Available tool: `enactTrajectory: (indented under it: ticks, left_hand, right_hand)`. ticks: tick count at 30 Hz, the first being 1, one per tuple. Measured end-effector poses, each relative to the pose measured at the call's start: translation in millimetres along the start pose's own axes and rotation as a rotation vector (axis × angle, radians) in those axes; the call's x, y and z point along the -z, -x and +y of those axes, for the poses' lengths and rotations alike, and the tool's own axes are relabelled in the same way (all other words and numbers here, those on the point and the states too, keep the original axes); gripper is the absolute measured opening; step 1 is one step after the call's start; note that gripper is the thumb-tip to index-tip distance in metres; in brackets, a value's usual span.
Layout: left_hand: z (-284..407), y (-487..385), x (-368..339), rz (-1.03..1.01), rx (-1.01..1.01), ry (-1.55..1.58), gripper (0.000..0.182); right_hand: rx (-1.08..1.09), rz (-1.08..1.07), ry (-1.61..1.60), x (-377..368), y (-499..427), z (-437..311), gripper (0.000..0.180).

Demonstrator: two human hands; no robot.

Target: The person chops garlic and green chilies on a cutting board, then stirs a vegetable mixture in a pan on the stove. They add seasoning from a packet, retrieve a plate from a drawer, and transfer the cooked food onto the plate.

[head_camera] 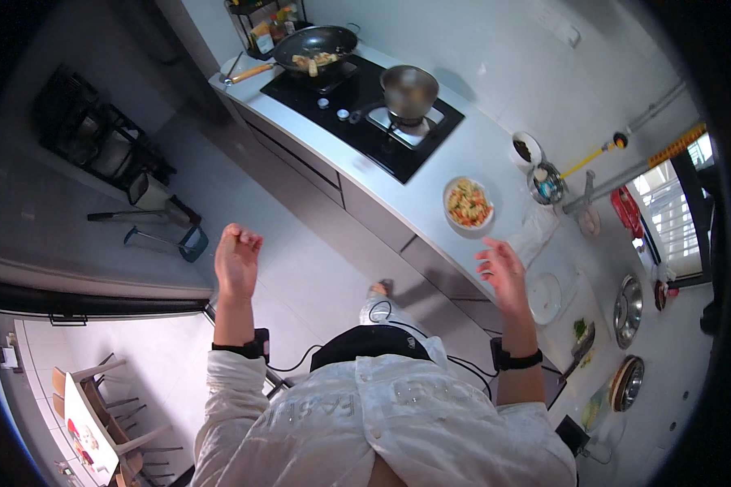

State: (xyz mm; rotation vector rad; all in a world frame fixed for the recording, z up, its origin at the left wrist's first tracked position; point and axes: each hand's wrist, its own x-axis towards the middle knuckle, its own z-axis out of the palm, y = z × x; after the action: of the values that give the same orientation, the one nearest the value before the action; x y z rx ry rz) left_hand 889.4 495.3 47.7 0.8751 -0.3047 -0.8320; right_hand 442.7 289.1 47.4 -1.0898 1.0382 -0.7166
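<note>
My left hand (239, 262) is raised over the floor, well away from the counter. Its fingers curl loosely and nothing shows in them. At the counter's front edge, my right hand (503, 274) hovers with fingers apart and holds nothing. Just beyond it stands a plate of cooked food (469, 204) in yellow and orange pieces. A clear plastic bag (533, 234) and a white plate (543, 298) lie to its right. On the black gas hob (371, 143) sit a wok (289, 45) with a wooden handle and some food inside, and a steel saucepan (409, 91) with a dark handle.
A cleaver (582, 348) and chopped greens (579, 329) lie on a white cutting board (591, 301). Steel basins (628, 310) stand against the wall. A small bowl (518, 139) and a metal container (545, 198) are behind the plate. Black cables (472, 365) hang around my waist.
</note>
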Motion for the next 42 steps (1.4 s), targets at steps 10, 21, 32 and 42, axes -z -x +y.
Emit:
enactTrajectory:
  ticks: [10, 21, 32, 42]
  left_hand:
    - [71.1, -145.5, 41.2, 0.087, -0.063, -0.24, 0.039]
    - [167.8, -313.6, 139.5, 0.21, 0.024, -0.408, 0.017]
    - [135.0, -546.9, 164.0, -0.32, 0.437, -0.796, 0.027]
    - [69.0, -653.8, 107.0, -0.798, 0.651, -1.005, 0.058]
  right_hand:
    - [-0.004, -0.518, 0.053, -279.4, -175.4, 3.9, 0.049]
    - [0.445, 0.196, 1.007, -441.0, -465.5, -32.4, 0.064]
    - [0.237, 0.261, 1.228, -457.6, -536.6, -60.2, 0.048]
    - [0.239, 0.32, 1.008, -487.9, -543.5, -57.5, 0.043]
